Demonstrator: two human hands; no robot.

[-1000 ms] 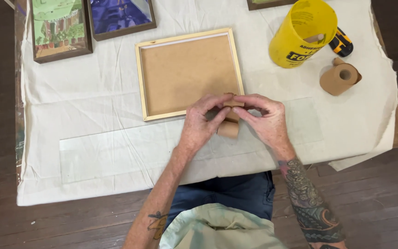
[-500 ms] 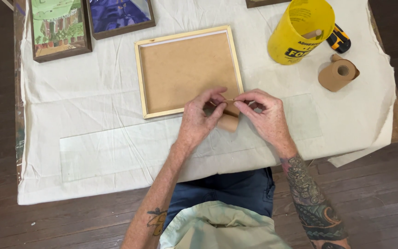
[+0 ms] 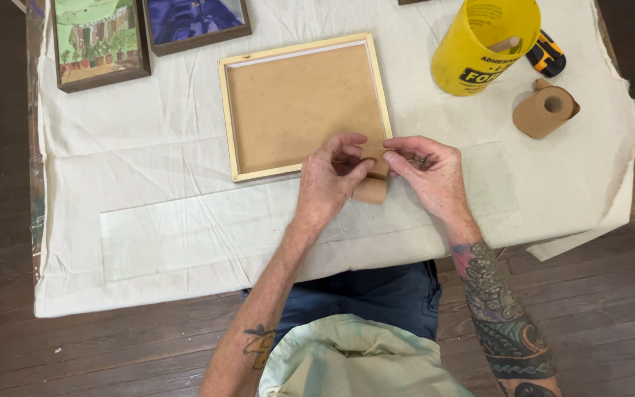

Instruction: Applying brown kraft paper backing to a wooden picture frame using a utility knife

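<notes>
A light wooden picture frame (image 3: 233,117) lies face down on the cloth, its brown backing board (image 3: 295,103) showing. My left hand (image 3: 328,180) and my right hand (image 3: 428,173) meet at the frame's lower right corner. Between them they pinch a small roll of brown paper tape (image 3: 371,190), its strip held against that corner. The fingertips of both hands press on the strip; the tape's loose end is hidden under them.
A second brown tape roll (image 3: 545,112) lies at the right. A yellow plastic tub (image 3: 479,51) and a yellow-black utility knife (image 3: 547,55) are behind it. Two framed pictures (image 3: 101,40) sit at the back left. A clear sheet (image 3: 185,228) lies on the white cloth (image 3: 112,162).
Both hands have stayed at the frame's lower right corner with the tape. The fingers shifted slightly, pressing up against the frame edge.
</notes>
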